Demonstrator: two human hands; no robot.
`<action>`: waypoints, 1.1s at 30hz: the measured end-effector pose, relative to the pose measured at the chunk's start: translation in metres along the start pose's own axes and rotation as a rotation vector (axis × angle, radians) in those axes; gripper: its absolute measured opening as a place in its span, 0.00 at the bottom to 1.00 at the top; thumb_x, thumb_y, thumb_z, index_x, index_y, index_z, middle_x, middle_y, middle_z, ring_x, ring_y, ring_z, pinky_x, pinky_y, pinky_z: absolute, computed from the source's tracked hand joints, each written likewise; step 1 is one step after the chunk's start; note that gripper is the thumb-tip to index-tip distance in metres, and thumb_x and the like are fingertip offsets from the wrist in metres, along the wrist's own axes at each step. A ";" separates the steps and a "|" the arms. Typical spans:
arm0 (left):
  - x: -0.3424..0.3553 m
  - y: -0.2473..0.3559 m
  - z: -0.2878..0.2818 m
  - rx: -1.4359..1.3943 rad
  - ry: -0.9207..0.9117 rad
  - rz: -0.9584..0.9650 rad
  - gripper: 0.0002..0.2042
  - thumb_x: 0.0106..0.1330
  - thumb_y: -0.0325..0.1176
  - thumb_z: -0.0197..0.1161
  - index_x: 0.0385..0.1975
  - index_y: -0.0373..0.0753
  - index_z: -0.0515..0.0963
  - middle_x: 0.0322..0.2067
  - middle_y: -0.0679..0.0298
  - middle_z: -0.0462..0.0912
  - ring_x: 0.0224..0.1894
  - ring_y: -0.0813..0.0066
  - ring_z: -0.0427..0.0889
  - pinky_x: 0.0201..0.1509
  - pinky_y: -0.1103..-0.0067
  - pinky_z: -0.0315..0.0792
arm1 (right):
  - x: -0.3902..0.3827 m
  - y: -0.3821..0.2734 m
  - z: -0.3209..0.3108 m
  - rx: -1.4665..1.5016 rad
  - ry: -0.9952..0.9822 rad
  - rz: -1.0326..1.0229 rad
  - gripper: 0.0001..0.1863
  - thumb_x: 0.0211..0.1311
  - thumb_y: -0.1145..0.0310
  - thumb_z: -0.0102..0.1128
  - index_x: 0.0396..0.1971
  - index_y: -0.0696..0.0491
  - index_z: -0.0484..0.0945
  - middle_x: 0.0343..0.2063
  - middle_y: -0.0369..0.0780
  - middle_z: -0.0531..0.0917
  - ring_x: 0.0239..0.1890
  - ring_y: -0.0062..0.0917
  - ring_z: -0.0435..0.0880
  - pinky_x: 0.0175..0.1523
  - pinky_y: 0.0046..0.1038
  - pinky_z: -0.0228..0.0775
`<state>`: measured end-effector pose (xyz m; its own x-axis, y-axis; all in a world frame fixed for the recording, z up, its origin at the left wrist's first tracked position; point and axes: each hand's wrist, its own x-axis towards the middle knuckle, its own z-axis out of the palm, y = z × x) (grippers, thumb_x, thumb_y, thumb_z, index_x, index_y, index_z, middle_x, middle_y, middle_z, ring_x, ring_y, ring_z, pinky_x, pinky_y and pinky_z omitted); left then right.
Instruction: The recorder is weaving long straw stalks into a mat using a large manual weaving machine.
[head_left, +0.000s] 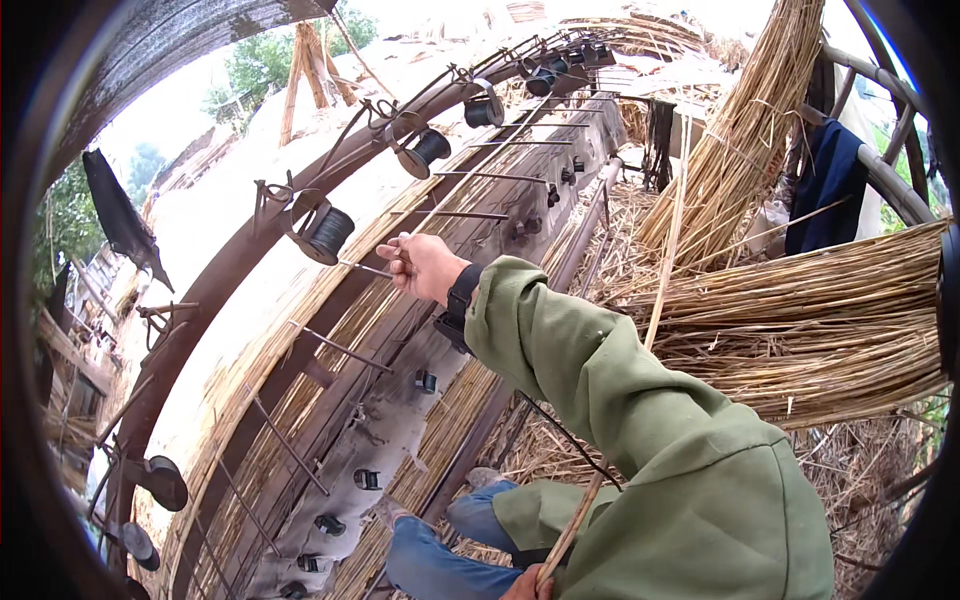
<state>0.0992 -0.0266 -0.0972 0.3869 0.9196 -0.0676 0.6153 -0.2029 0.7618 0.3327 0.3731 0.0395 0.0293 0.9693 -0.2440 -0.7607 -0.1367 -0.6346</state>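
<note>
My right hand (425, 268), in a green sleeve with a black wristband, reaches over a long row of laid reeds (330, 300). Its fingers are curled together near the end of a thin metal rod (365, 268); what they pinch, if anything, is too small to make out. Just left of them, a spool of dark wire (327, 232) hangs at a curved brown beam (225, 262). Only part of my left hand (525, 585) shows at the lower edge, closed round a long reed stalk (575, 528) that slants up to the right behind my right arm.
More spools (430, 148) line the beam, and smaller dark spools (367, 480) sit along the near side. A thick reed bundle (800, 320) lies at right, another bundle (745, 130) leans behind it. A dark blue cloth (828, 185) hangs on a pole. Loose straw (840, 480) covers the ground.
</note>
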 end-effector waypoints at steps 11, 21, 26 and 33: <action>0.001 0.008 -0.006 -0.023 0.035 0.017 0.09 0.59 0.29 0.57 0.38 0.36 0.75 0.28 0.52 0.77 0.28 0.53 0.75 0.30 0.70 0.68 | 0.018 0.004 -0.046 -1.563 0.117 -0.551 0.24 0.60 0.51 0.46 0.33 0.60 0.78 0.32 0.52 0.80 0.40 0.43 0.78 0.49 0.37 0.66; 0.002 0.011 -0.002 0.031 0.066 0.069 0.10 0.57 0.30 0.59 0.38 0.36 0.76 0.29 0.54 0.78 0.28 0.56 0.77 0.31 0.71 0.70 | -0.037 -0.029 -0.087 -1.576 -0.040 -0.277 0.15 0.55 0.58 0.51 0.26 0.55 0.80 0.18 0.40 0.81 0.23 0.28 0.81 0.36 0.30 0.73; 0.001 0.012 -0.002 0.065 0.119 0.072 0.09 0.57 0.31 0.60 0.37 0.36 0.76 0.27 0.55 0.78 0.26 0.57 0.77 0.29 0.72 0.70 | -0.076 0.005 -0.083 -1.855 -0.511 -0.297 0.16 0.53 0.56 0.54 0.27 0.54 0.80 0.24 0.45 0.80 0.31 0.40 0.79 0.38 0.37 0.70; 0.007 0.013 -0.001 0.116 0.157 -0.027 0.09 0.56 0.32 0.61 0.36 0.36 0.77 0.24 0.53 0.77 0.26 0.55 0.75 0.30 0.69 0.70 | -0.236 0.099 -0.077 -1.991 -1.733 -0.133 0.20 0.49 0.52 0.58 0.26 0.57 0.80 0.26 0.47 0.81 0.34 0.42 0.79 0.39 0.38 0.71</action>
<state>0.1090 -0.0225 -0.0870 0.2630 0.9646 0.0208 0.7028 -0.2063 0.6808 0.3006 0.1151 -0.0218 -0.9315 0.1371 -0.3370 0.2753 0.8712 -0.4065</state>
